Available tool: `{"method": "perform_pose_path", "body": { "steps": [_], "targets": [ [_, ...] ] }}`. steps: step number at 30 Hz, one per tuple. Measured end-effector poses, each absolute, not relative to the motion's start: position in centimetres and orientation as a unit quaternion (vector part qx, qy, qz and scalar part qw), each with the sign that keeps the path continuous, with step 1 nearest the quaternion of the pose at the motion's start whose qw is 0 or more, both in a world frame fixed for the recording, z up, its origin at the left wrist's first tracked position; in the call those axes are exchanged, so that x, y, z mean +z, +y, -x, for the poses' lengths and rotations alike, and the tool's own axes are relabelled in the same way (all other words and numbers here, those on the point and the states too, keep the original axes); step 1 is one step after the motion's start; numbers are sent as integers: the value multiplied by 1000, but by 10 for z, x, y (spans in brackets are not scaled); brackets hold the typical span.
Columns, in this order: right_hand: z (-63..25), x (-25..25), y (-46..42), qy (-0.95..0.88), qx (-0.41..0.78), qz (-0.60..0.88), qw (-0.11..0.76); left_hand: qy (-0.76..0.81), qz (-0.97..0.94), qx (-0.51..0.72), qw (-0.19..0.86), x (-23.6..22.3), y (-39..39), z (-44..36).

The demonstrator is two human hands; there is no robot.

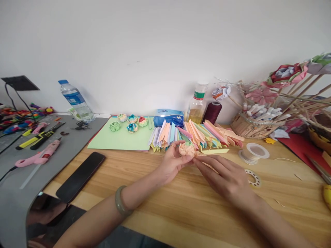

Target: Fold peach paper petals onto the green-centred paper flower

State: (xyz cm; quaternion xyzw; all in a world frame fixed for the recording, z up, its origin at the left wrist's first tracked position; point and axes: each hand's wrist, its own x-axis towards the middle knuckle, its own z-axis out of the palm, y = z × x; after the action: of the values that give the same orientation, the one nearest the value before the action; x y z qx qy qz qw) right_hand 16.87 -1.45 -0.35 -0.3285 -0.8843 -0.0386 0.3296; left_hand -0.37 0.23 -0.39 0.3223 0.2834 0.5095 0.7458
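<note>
My left hand (172, 162) is closed around a small peach paper flower (187, 149), held just above the wooden table (144, 186). My right hand (222, 174) reaches in from the right, its fingers pinched on the flower's lower edge and a peach paper strip. Right behind the flower lies a fanned row of folded coloured paper strips (196, 135). Several finished paper flowers (129, 123) sit on a light green sheet (116, 139) further back left.
A black phone (80, 175) lies at the left, a pink glue gun (41, 156) and tools on a grey mat (15, 179). Tape rolls (253, 153), a water bottle (75, 100), oil bottle (198, 105), tissue pack (168, 117) and a basket of paper flowers on sticks (258, 125) stand behind.
</note>
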Motion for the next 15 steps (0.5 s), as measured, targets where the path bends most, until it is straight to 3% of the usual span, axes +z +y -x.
{"method": "perform_pose_path", "body": {
  "steps": [3,8,11,15],
  "targets": [
    [-163,6,-15,-827,79,394,394,276,-351,506,738,-4,3,4],
    [-156,16,-11,-670,414,495,367,282,-490,526,635,-9,4,4],
    [-155,13,-9,-657,479,475,337,283,-549,541,571,-11,3,4],
    [-154,10,-9,-641,497,472,345,269,-553,513,599,-12,2,4]
  ]
}}
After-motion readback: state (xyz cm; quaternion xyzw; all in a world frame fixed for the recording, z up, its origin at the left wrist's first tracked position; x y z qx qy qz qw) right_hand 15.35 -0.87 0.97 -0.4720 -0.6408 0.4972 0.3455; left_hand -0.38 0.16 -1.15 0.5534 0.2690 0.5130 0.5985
